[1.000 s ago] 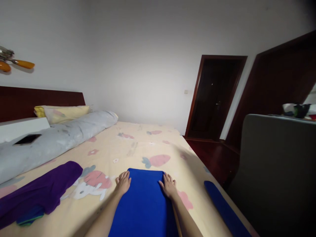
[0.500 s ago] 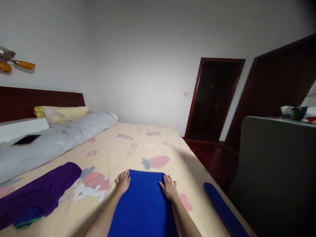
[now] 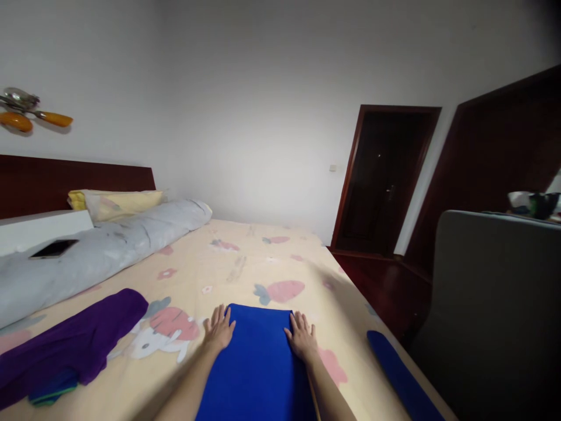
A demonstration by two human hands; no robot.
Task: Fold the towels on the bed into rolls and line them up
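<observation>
A blue cloth (image 3: 258,362) lies flat on the bed, its far edge straight and its near end running out of the bottom of the view. My left hand (image 3: 219,328) rests across its far left corner, fingers spread and pointing away from me. At the far right corner, my right hand (image 3: 302,336) lies flat with its fingers apart, partly on the cloth and partly on the sheet. Neither hand grips the cloth.
The patterned bed sheet (image 3: 236,269) spreads all around. Purple clothing (image 3: 87,345) lies to the left, a long blue piece (image 3: 398,374) near the right bed edge. Behind are a rolled grey quilt (image 3: 144,231) with a phone (image 3: 55,248) on it. A grey chair back (image 3: 486,292) stands right.
My left hand's fingers have spread and straightened at the cloth's corner. The right hand stays flat at its corner. The view has shifted slightly left.
</observation>
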